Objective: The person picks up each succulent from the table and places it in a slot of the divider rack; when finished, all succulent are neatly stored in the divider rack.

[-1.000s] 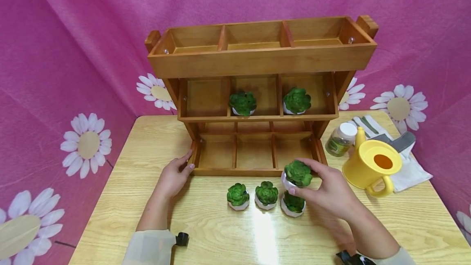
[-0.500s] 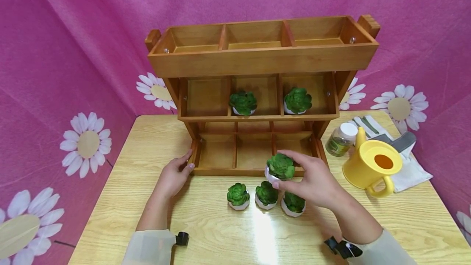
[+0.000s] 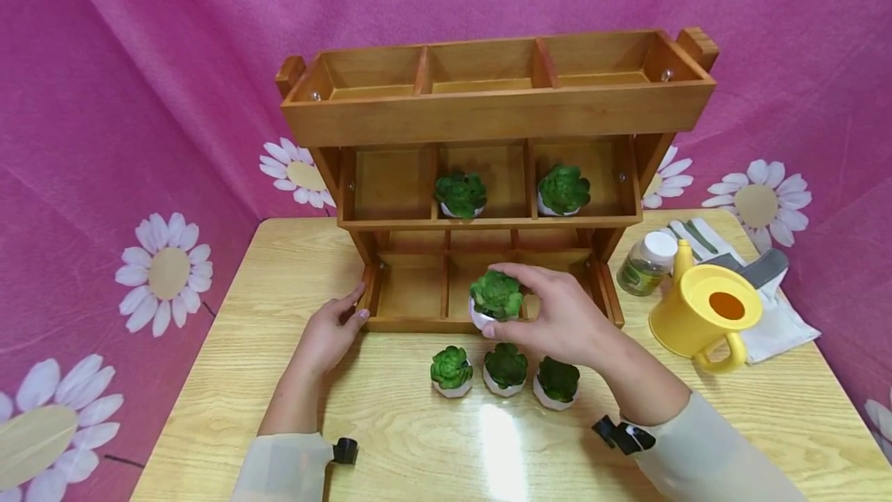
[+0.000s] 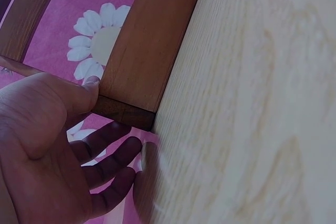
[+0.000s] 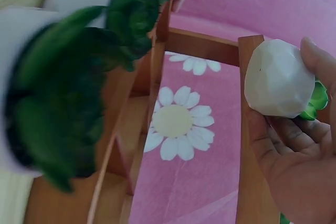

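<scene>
My right hand (image 3: 560, 316) holds a small potted succulent (image 3: 495, 294) between thumb and fingers, in front of the bottom tier of a three-tier wooden shelf (image 3: 488, 116). In the right wrist view its white faceted pot (image 5: 278, 80) shows, with the hand around it. My left hand (image 3: 333, 334) grips the shelf's lower left corner, thumb on the front edge (image 4: 126, 113). Three more succulents stand in a row on the table: left (image 3: 451, 370), middle (image 3: 506, 368) and right (image 3: 557, 383). Two others sit in the middle tier, in the centre (image 3: 461, 195) and right (image 3: 564, 190) compartments.
To the right of the shelf stand a yellow watering can (image 3: 686, 314) and a clear jar (image 3: 644, 266) with a white lid. Behind them lie white and grey gloves (image 3: 773, 316). A pink daisy-printed cloth (image 3: 167, 45) hangs around the wooden table (image 3: 390, 424).
My right hand has carried the succulent left and away from me, from above the right pot on the table to before the shelf's bottom middle compartment. The left hand stays in place.
</scene>
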`<state>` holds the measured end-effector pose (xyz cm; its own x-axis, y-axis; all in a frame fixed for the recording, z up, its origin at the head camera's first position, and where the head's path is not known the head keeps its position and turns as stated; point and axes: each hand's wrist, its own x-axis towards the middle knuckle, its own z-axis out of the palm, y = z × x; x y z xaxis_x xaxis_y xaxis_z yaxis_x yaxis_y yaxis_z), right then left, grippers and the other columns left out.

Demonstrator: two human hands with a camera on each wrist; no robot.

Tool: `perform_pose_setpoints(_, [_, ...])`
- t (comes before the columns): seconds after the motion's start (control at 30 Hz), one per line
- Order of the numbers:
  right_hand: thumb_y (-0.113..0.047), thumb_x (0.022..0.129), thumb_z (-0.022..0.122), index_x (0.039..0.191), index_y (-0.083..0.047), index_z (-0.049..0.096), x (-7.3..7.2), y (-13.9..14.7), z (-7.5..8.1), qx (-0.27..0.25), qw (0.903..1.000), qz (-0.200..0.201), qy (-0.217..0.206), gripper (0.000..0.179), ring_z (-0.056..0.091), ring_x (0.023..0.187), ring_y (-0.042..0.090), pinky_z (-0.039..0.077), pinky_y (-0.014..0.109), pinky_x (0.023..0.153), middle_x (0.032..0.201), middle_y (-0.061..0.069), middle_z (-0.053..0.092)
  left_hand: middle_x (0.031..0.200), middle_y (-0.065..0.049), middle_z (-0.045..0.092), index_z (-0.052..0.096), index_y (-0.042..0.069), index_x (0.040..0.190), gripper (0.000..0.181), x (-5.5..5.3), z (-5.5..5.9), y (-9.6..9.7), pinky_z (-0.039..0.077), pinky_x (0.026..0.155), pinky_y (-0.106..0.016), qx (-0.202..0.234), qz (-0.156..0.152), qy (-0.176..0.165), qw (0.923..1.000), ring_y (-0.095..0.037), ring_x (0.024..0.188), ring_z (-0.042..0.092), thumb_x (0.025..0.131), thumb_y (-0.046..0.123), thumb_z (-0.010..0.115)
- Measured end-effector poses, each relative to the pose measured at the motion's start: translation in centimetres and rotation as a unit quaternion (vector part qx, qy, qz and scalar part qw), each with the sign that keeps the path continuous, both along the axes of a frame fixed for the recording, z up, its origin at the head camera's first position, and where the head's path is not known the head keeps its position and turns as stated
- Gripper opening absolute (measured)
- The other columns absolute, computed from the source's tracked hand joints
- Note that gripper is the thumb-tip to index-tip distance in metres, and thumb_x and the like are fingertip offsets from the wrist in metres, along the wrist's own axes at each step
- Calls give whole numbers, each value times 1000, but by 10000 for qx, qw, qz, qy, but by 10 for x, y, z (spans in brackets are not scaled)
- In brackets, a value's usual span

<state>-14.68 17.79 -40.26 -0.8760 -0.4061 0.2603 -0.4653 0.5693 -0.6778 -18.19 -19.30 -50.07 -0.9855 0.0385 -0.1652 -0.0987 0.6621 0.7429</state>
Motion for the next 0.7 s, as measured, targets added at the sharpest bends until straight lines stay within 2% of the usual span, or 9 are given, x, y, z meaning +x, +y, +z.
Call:
perform_pose_setpoints(0.17, [-41,76,93,139,-16,64,-9,-12,9,56,9997,43,221,74,67,111,18,56,44,94,126,1,70,137,-20,60,44,25,159,54,-1,-1,0,39,113,-58,8,-2,6,10000,-39,135,53,107,27,60])
perform_pose_setpoints(0.4, [-41,76,93,139,-15,64,-21,-27,20,-72,9996,223,149,75,65,113,17,54,42,97,130,1,68,138,-20,59,44,25,159,54,-1,-2,0,38,113,-58,19,-45,26,10000,-39,135,52,107,28,59])
perform_pose_setpoints(0.7, [-35,77,93,136,-16,65,-39,-53,34,-297,9983,448,205,67,67,101,11,56,34,88,119,-3,71,139,-21,59,44,27,159,54,-1,-4,-1,38,114,-59,-49,-86,108,9999,-39,135,52,107,30,59])
